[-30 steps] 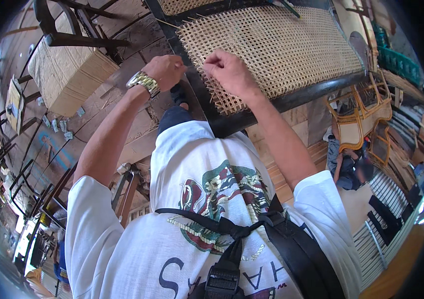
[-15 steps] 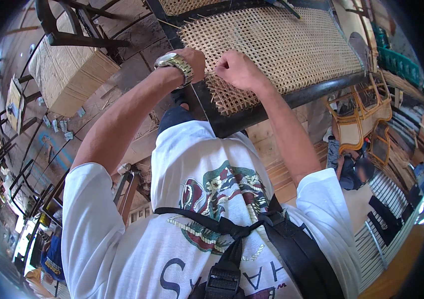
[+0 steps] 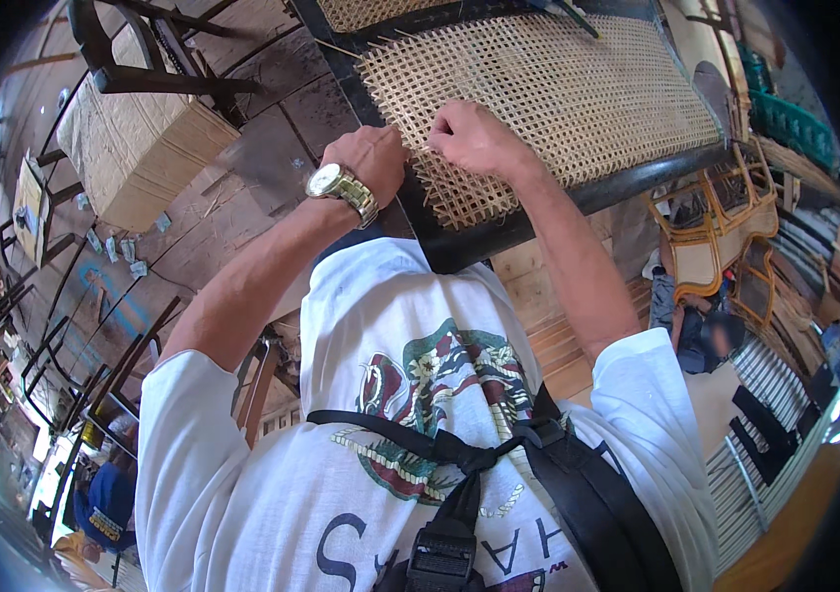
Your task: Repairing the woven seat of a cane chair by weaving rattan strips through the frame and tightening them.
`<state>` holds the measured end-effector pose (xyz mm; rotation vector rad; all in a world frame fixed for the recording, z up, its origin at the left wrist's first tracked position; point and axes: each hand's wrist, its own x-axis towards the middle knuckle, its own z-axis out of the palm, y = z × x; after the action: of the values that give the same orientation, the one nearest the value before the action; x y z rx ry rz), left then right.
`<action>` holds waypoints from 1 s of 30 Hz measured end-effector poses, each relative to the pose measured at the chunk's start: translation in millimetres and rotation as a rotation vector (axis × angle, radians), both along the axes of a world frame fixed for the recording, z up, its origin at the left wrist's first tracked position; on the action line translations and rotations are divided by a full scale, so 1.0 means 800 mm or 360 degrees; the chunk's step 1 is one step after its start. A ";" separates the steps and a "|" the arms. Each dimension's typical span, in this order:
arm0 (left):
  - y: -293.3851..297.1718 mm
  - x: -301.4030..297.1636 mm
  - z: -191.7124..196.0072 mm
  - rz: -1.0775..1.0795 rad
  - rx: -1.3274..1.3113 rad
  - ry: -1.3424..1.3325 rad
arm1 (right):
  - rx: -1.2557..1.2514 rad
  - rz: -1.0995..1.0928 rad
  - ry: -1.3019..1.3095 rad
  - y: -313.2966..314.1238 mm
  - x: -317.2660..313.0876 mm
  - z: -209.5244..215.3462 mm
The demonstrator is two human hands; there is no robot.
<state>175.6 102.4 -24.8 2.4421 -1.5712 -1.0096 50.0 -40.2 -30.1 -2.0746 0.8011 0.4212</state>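
A sheet of woven cane webbing (image 3: pixel 578 94) with loose strand ends along its left edge lies over a black wooden frame (image 3: pixel 578 204). At the near left part of that edge, my left hand (image 3: pixel 368 161), with a metal-band watch on its wrist, is closed with curled fingers; whatever lies between its fingertips is hidden. Just to its right, my right hand (image 3: pixel 484 141) is over the webbing, thumb and fingers pinched at the cane near the edge. Only a small gap separates the two hands.
A dark-handled tool (image 3: pixel 578 15) rests at the webbing's far edge. Left stand a cardboard box (image 3: pixel 144 148) and dark chair frames (image 3: pixel 173 79). On the right are a rattan chair (image 3: pixel 721 232), a green crate (image 3: pixel 793 128) and a person in a dark cap (image 3: pixel 706 340).
My left hand has come nearer to me and its wrist has turned, while its fingers stay by the webbing's edge. My right hand has shifted only slightly.
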 end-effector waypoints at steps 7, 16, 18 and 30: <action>-0.008 0.015 -0.015 0.0088 0.0068 0.0104 | -0.0233 -0.0132 -0.0169 0.030 -0.011 -0.022; -0.005 0.084 -0.035 -0.0356 -0.0094 -0.0140 | -0.0429 0.0035 -0.0669 0.051 -0.045 -0.021; 0.014 0.114 -0.052 -0.0164 -0.0041 -0.0083 | -0.0352 0.0035 -0.0745 0.051 -0.053 -0.009; 0.041 0.012 -0.085 0.1172 -0.0885 0.1200 | -0.0081 -0.0375 -0.0467 0.041 -0.024 -0.035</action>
<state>185.5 135.1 -92.8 1.6920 -0.5282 -0.9739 31.0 -7.6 -57.7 -1.9973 0.8704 -0.0332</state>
